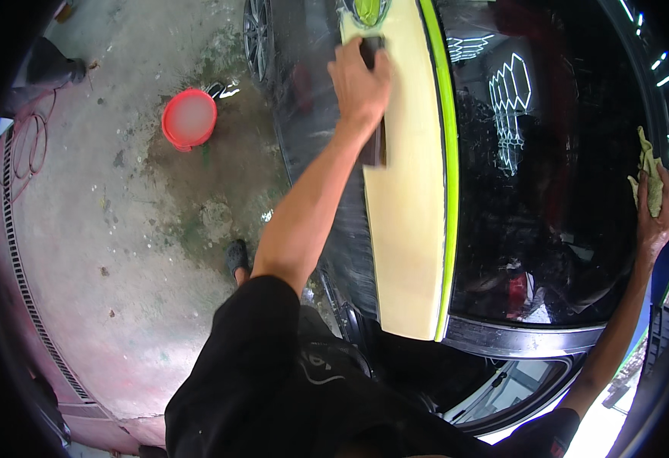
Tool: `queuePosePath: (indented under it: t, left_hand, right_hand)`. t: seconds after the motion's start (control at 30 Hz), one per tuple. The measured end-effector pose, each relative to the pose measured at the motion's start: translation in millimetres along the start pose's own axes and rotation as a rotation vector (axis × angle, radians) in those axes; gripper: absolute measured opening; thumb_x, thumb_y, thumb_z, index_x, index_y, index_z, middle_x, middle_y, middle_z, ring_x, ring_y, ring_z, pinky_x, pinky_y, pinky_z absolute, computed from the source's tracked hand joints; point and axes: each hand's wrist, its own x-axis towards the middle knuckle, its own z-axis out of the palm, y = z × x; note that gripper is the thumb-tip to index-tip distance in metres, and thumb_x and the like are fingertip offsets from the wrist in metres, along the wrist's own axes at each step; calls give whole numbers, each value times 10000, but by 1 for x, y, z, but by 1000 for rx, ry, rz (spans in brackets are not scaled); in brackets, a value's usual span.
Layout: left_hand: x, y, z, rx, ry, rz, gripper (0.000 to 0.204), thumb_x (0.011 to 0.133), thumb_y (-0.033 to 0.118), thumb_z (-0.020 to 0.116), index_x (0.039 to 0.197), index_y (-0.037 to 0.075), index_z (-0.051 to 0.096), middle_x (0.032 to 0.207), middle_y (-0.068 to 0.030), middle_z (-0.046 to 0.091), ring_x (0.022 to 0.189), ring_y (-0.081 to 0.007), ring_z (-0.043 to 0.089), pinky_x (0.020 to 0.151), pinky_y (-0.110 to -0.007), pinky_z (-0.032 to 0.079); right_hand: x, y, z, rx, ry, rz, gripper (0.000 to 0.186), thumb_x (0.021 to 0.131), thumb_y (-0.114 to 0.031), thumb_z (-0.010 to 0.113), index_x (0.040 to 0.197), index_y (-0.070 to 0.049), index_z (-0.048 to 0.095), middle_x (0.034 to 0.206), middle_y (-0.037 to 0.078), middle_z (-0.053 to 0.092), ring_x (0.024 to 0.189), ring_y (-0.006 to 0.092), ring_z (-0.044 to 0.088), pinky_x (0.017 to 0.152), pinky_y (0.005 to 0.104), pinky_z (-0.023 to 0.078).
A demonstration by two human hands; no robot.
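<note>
My left hand [363, 85] grips a long dark sanding block [375, 151], which lies lengthwise on a cream-coloured car body panel [409, 244]. The block is slightly blurred, and my fingers and wrist cover part of it. At the panel's far end shows a lime-green patch [366, 11]. A lime-green strip [450, 164] runs along its right side. Far to the right, my right hand [661, 204] holds a crumpled yellow-green cloth [649, 172] at the outer edge of the glossy black car surface [552, 206].
A red bucket [189, 120] of cloudy liquid stands on the wet concrete floor [120, 252] to the left. Dark sheeting [315, 122] covers the car's side below the panel, near a wheel [256, 38]. A hose [33, 145] and a drain grate [25, 298] lie further left.
</note>
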Motion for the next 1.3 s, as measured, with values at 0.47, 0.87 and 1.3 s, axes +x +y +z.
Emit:
queuePosePath:
  t: [0.47,0.87,1.3]
  left_hand:
    - [21,21,7,-67,-40,83,585,953,299,677,1363,-105,572,1331,-300,611,1210,-433,573,1098,-492,414]
    - [60,32,38,30,105,132,473,958,197,662,1336,-67,557,1290,-266,593,1132,-460,546,1036,-543,393]
    - [18,48,38,-85,18,72,474,965,188,656,1351,-58,535,1285,-280,586,1142,-452,550,1062,-532,379]
  right_hand:
    - [1,-11,0,45,16,32,412,875,-141,844,1265,-101,717,1261,101,705,1178,295,663,1018,425,524]
    - [5,-21,-4,80,16,32,430,851,-110,853,1259,-100,720,1245,107,703,1144,295,668,992,422,530]
    - [1,-18,-7,31,-15,69,423,858,-109,846,1262,-108,720,1250,92,701,1146,293,669,1000,418,533]
